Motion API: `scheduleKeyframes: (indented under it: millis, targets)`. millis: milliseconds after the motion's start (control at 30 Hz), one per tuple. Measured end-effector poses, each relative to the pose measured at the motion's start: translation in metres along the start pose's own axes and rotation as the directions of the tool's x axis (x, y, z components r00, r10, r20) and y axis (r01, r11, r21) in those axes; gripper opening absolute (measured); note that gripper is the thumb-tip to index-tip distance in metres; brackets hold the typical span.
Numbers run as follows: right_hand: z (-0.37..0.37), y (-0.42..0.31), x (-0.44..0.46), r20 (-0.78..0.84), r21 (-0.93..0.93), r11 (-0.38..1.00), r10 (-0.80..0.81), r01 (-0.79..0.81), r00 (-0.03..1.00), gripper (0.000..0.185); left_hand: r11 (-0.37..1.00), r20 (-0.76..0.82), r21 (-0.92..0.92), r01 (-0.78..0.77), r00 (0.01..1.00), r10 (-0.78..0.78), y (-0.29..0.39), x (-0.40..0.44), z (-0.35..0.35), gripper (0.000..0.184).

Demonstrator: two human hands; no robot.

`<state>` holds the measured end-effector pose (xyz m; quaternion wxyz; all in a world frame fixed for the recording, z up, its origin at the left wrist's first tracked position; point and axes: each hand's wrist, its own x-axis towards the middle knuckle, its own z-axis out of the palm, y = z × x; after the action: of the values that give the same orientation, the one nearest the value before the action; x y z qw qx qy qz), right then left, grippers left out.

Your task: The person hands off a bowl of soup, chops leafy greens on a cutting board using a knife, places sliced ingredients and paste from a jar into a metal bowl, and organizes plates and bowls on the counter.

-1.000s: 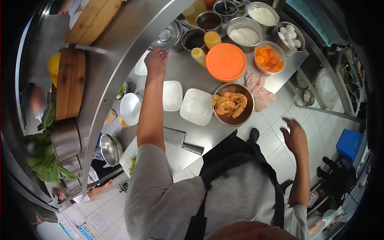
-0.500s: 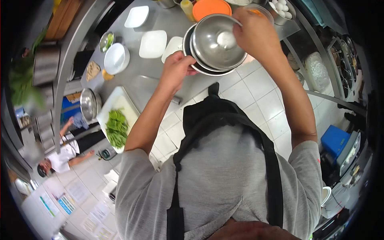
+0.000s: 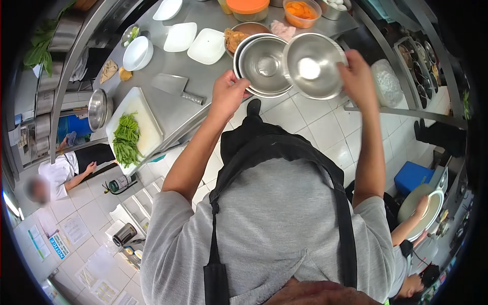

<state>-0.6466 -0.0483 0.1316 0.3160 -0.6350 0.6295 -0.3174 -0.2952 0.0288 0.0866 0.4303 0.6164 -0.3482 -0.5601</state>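
My left hand [image 3: 229, 95] is closed on the rim of a stack of nested metal bowls [image 3: 265, 65], thumb on the near edge. My right hand [image 3: 358, 79] grips the right rim of a separate metal bowl [image 3: 314, 66]. This bowl is out of the stack, its left edge overlapping the stack's right side in the view. Both are held at the front edge of the steel table [image 3: 203, 81]. Left of my left hand lies a cleaver [image 3: 174, 84]. Further left, a white cutting board [image 3: 148, 127] carries cut leafy greens [image 3: 127, 140].
Behind the stack stand square white plates [image 3: 206, 47], an orange-lidded tub [image 3: 247, 9] and a container of orange pieces [image 3: 301, 12]. A white bowl [image 3: 138, 54] stands left. One co-worker [image 3: 63, 170] is at far left, another [image 3: 406, 269] at lower right with a large pale basin [image 3: 432, 213].
The top metal bowl has come out of the stack and moved right in my right hand. My left hand still holds the stack. A co-worker has appeared at lower right.
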Motion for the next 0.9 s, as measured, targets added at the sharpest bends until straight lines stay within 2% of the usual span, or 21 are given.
scheduleKeyframes:
  millis: [33, 67, 100, 133, 200, 233, 300, 367, 400, 433, 467, 500, 533, 600, 667, 767, 833, 900]
  targets:
    - [0.018, -0.011, -0.008, 0.007, -0.071, 0.996, -0.045, 0.045, 0.999, 0.031, 0.995, 0.008, 0.095, -0.018, 1.0, 0.017, -0.007, -0.001, 0.003, 0.01]
    - [0.035, -0.019, -0.015, 0.003, -0.147, 0.982, -0.116, 0.115, 0.993, 0.028, 0.995, 0.021, 0.098, -0.023, 1.0, 0.021, -0.015, -0.002, 0.007, 0.01]
    - [0.049, -0.024, -0.021, 0.005, -0.224, 0.957, -0.186, 0.183, 0.982, 0.025, 0.975, 0.005, 0.182, -0.129, 0.991, 0.13, -0.025, -0.001, 0.011, 0.017]
    - [0.06, -0.02, -0.025, -0.008, -0.228, 0.957, -0.183, 0.177, 0.983, 0.025, 0.936, -0.002, 0.265, -0.23, 0.971, 0.239, -0.032, 0.0, 0.014, 0.024]
    - [0.076, -0.011, -0.03, -0.099, -0.268, 0.922, -0.315, 0.279, 0.944, 0.026, 0.906, -0.007, 0.323, -0.275, 0.956, 0.293, -0.032, -0.006, 0.019, 0.024]
    - [0.078, -0.007, -0.032, -0.112, -0.27, 0.924, -0.31, 0.272, 0.944, 0.026, 0.873, -0.025, 0.381, -0.304, 0.941, 0.338, -0.032, -0.011, 0.021, 0.025]
    - [0.084, 0.004, -0.037, -0.06, -0.28, 0.944, -0.197, 0.172, 0.979, 0.024, 0.839, -0.009, 0.456, -0.297, 0.941, 0.338, -0.034, -0.019, 0.023, 0.023]
    - [0.099, 0.027, -0.038, -0.088, -0.224, 0.968, -0.132, 0.11, 0.987, 0.024, 0.742, -0.002, 0.553, -0.378, 0.891, 0.454, -0.045, -0.017, 0.027, 0.025]
    - [0.108, 0.039, -0.037, -0.109, -0.084, 0.992, -0.102, 0.093, 0.989, 0.023, 0.814, -0.009, 0.473, -0.336, 0.922, 0.386, -0.064, -0.009, 0.025, 0.028]
    - [0.108, 0.046, -0.037, -0.136, 0.057, 0.995, -0.072, 0.081, 0.988, 0.023, 0.8, 0.059, 0.477, -0.364, 0.921, 0.384, -0.07, -0.005, 0.026, 0.028]
    - [0.103, 0.046, -0.038, -0.185, 0.056, 0.997, -0.033, 0.045, 0.982, 0.023, 0.851, 0.053, 0.418, -0.317, 0.944, 0.326, -0.071, -0.005, 0.028, 0.028]
    - [0.1, 0.043, -0.04, -0.136, 0.019, 1.0, 0.021, -0.019, 0.99, 0.025, 0.896, 0.04, 0.363, -0.256, 0.965, 0.259, -0.072, -0.003, 0.032, 0.028]
    - [0.096, 0.046, -0.043, -0.076, -0.015, 0.997, 0.073, -0.075, 0.994, 0.027, 0.889, 0.079, 0.375, -0.264, 0.964, 0.253, -0.073, 0.0, 0.038, 0.028]
    - [0.091, 0.061, -0.045, -0.07, -0.028, 0.991, 0.126, -0.128, 0.99, 0.029, 0.939, 0.062, 0.312, -0.148, 0.989, 0.135, -0.073, 0.001, 0.044, 0.026]
    - [0.088, 0.077, -0.046, -0.009, -0.047, 0.984, 0.171, -0.171, 0.985, 0.031, 0.922, 0.087, 0.36, -0.142, 0.989, 0.119, -0.075, 0.006, 0.054, 0.025]
    - [0.075, 0.092, -0.056, -0.035, -0.042, 0.958, 0.283, -0.285, 0.958, 0.032, 0.908, 0.106, 0.4, -0.127, 0.99, 0.091, -0.082, 0.015, 0.074, 0.025]
    - [0.067, 0.102, -0.065, -0.028, -0.03, 0.952, 0.303, -0.303, 0.953, 0.032, 0.767, 0.164, 0.571, -0.293, 0.956, 0.243, -0.099, 0.032, 0.082, 0.026]
    - [0.061, 0.121, -0.073, -0.118, 0.064, 0.946, 0.323, -0.317, 0.939, 0.035, 0.773, 0.167, 0.57, -0.278, 0.961, 0.222, -0.108, 0.046, 0.096, 0.026]
